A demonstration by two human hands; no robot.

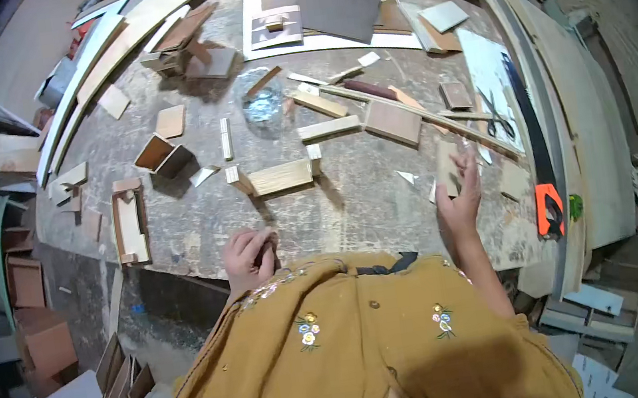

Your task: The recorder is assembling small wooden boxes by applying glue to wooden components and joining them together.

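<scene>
My left hand (pixel 248 255) rests at the near edge of the worktable with its fingers curled in; whatever may be inside them is hidden. My right hand (pixel 459 192) is on a pale wooden block (pixel 445 157) at the right, thumb on its near left side and fingers over its right side. Ahead of my left hand stands a small wooden frame (pixel 281 177), a plank between two short upright end pieces. Beyond it lie a wooden strip (pixel 329 128) and a brown rectangular block (pixel 393 123).
Scissors (pixel 495 115) and an orange-handled saw (pixel 549 205) lie along the right edge. A clear glass bowl (pixel 262 106) stands mid-table. Small wooden boxes (pixel 160 157) and a tray-like piece (pixel 129 224) sit left. Dark sheets (pixel 326 9) lie at the back.
</scene>
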